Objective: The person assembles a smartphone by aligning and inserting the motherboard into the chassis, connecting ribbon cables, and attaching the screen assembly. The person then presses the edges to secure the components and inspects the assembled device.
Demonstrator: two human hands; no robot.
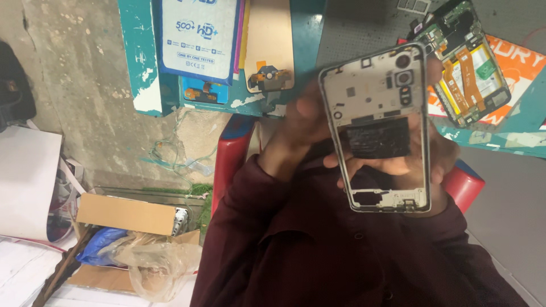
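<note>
Head view looks down on a person in a dark maroon shirt holding up a bare phone mid-frame (380, 132), the silver chassis w/ camera cutouts at its top and a black adhesive patch in the middle. Right hand (441, 162) sits behind and along the frame's right edge, fingers curled round it, so it's gripping the frame. Left hand (301, 122) is blurred just beside the frame's left edge; can't tell if it's pinching the edge or only brushing it, nor whether it's open or closed.

Risks as I see them: the frame is held in the air over the lap, not over the teal surface (142, 62), so a slip would likely send it to the floor. It's a thin open skeleton, so too hard a squeeze could prob. bend it. Fingers on the black patch may foul the adhesive.

Opened phone (467, 62) w/ battery and orange flex cables showing lies near the surface edge at upper right, close to the raised hands; a stray elbow could knock it. Another small flex part (270, 77) lies on a tan sheet at top centre. Cardboard box (128, 215) and a plastic bag (151, 264) sit on the floor at left.
</note>
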